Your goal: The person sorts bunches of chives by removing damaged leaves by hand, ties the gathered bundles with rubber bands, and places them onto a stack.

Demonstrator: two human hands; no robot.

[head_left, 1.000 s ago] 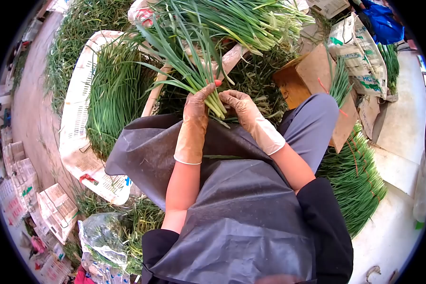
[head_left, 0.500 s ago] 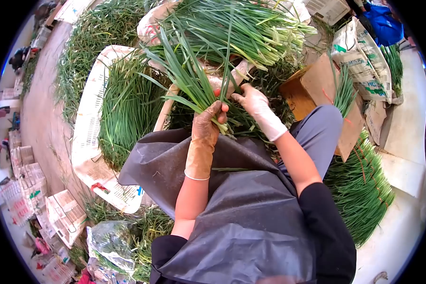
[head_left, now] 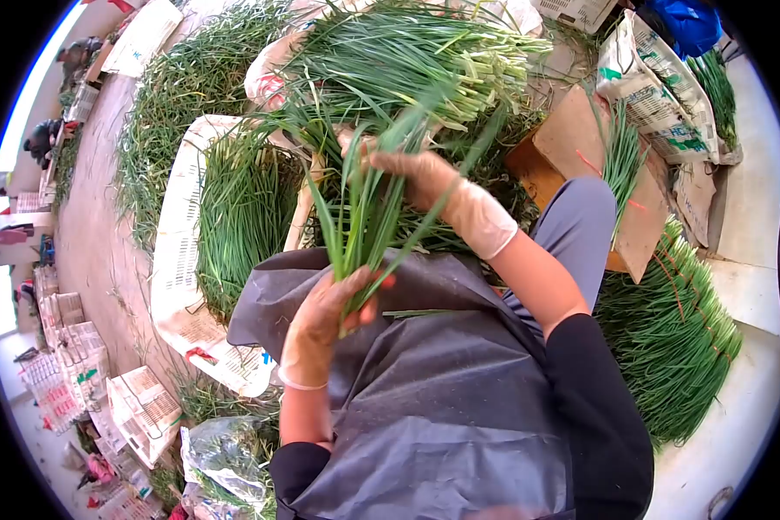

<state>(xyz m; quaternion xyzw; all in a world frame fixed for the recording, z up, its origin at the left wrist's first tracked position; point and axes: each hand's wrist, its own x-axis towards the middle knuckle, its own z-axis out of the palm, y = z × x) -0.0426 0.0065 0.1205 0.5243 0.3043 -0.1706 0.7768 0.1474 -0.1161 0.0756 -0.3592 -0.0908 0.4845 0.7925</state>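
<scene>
My left hand (head_left: 331, 310), in a stained thin glove, is closed round the lower ends of a loose bunch of garlic chives (head_left: 360, 230) above the dark apron (head_left: 442, 381). The leaves fan upward and are partly blurred. At their upper part is my gloved right hand (head_left: 420, 180), its fingers among or against the leaves. Motion smears those fingers, so their grip is unclear. Beyond my hands lies a large pile of garlic chives (head_left: 407, 65), pale stem ends pointing right.
To the left, a white crate (head_left: 175, 260) holds upright chives. Loose leaf trimmings (head_left: 178, 95) cover the floor behind it. A cardboard box (head_left: 572, 143) stands right of my knee, near tied chive bundles (head_left: 667, 347). A clear plastic bag (head_left: 225, 459) lies lower left.
My left hand has come down and left toward my body with the bunch. My right hand has moved up and left to the leaves' upper part. The view has shifted slightly.
</scene>
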